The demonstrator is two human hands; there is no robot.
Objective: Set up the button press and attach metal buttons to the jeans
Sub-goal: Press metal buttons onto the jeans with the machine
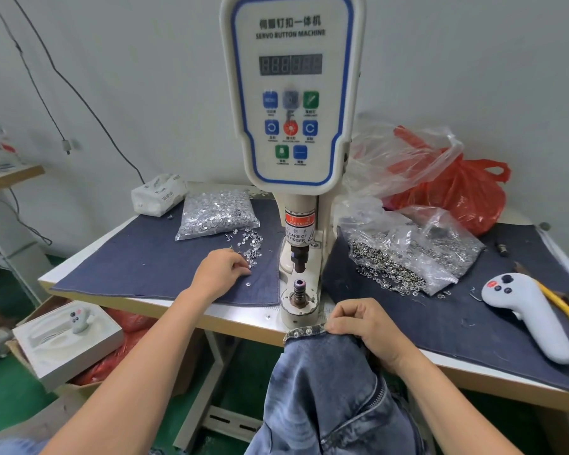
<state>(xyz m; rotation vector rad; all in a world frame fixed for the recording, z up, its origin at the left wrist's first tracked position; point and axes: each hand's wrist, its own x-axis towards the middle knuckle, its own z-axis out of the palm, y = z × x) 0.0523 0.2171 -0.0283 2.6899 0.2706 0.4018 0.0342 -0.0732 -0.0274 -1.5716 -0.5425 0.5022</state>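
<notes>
My left hand [222, 270] pinches at loose tacks [252, 247] left of the press [298, 257], while my right hand [365, 326] grips the jeans [329, 389] waistband just below its die [299, 292]; I should lift one tack, seated upright.

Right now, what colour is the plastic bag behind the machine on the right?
Red-orange; the plastic bag shows best in the head view, partly behind a clear bag.

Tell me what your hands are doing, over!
Left hand picking at loose silver studs on dark cloth. Right hand gripping blue denim jeans waistband. White button press die unobstructed.
</notes>
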